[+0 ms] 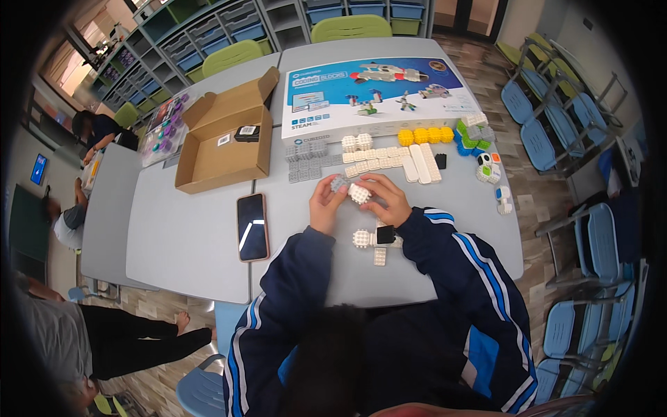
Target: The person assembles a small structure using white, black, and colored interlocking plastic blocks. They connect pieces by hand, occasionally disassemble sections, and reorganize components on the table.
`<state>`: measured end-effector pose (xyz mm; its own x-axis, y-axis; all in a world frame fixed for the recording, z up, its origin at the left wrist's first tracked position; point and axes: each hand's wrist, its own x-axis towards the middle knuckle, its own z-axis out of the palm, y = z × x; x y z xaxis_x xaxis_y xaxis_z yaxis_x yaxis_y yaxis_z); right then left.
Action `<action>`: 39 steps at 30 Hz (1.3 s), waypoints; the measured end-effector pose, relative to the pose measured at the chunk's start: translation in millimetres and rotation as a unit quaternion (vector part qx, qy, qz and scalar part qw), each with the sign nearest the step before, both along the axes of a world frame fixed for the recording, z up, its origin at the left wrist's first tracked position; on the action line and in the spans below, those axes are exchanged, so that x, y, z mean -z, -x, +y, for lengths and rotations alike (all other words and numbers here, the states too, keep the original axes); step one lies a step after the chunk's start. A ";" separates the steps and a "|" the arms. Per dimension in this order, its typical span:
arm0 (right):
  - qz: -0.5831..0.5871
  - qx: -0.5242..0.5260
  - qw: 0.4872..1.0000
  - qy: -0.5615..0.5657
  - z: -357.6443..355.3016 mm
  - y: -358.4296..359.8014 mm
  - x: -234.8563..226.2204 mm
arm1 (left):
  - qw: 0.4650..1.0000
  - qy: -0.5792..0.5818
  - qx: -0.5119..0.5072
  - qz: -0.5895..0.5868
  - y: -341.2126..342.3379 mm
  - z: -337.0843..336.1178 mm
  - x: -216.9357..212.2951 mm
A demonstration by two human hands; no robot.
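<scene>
**Ana:** Head view first, nearest things: what do you count?

**Ben:** Two hands above the grey table. Just under them lies one small white built piece with a black part. One phone lies to the left, screen up.

**Ana:** And the hands?

**Ben:** The left hand pinches a grey block with its fingertips. The right hand is curled around a white block. The two blocks touch, held just over the table between the hands.

**Ana:** Which way do they run?

**Ben:** Their joined long axis goes left to right, tilted slightly down toward the right hand.

**Ana:** Farther out?

**Ben:** Rows of grey and white blocks, four yellow blocks, a green and blue cluster, one open cardboard box, one printed flat box. Beyond the table stand two green chairs.
</scene>
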<state>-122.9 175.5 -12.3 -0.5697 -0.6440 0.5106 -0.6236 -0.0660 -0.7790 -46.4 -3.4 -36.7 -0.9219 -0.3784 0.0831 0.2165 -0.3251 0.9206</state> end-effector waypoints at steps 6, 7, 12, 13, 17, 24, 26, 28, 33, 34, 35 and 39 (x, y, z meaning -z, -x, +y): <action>-0.081 0.024 0.991 0.104 -1.7 7.2 18.7 | 0.994 0.075 -0.055 0.055 -4.2 0.8 6.8; -0.152 0.019 0.978 0.141 -1.7 5.7 23.4 | 0.994 0.078 -0.062 0.053 -2.6 -0.5 16.3; -0.217 0.037 0.960 0.174 11.6 19.2 34.0 | 0.911 0.372 -0.175 0.033 -16.7 2.2 6.3; -0.241 0.044 0.951 0.187 10.4 18.3 35.3 | 0.896 0.403 -0.183 0.040 -19.9 0.1 10.3; -0.253 0.074 0.941 0.214 20.7 23.9 42.5 | 0.862 0.480 -0.161 -0.007 -29.6 1.3 0.9; -0.250 0.102 0.941 0.206 44.3 15.6 38.8 | 0.846 0.514 -0.141 -0.031 -35.0 0.2 5.1; -0.236 0.115 0.944 0.198 50.1 15.0 38.2 | 0.849 0.511 -0.131 -0.037 -37.3 2.3 4.2; -0.227 0.122 0.948 0.188 55.2 16.0 39.6 | 0.860 0.492 -0.128 -0.028 -37.6 1.5 2.5; -0.235 0.113 0.949 0.178 59.7 16.2 44.8 | 0.873 0.455 -0.174 0.003 -44.3 3.2 10.8; -0.235 0.108 0.949 0.178 60.1 17.5 45.5 | 0.874 0.449 -0.183 0.008 -46.8 3.8 11.7; -0.236 0.102 0.950 0.176 59.5 16.0 45.1 | 0.875 0.443 -0.193 0.013 -49.3 4.4 13.5; -0.211 0.105 0.958 0.163 57.9 12.1 49.2 | 0.882 0.415 -0.225 0.007 -59.7 5.3 15.7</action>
<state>-135.1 233.4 -61.4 -0.8695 -0.3379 0.3604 -0.2833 -0.2566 -0.9241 13.3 1.9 -52.4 -0.6914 -0.5092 0.5125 0.1646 0.5797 0.7980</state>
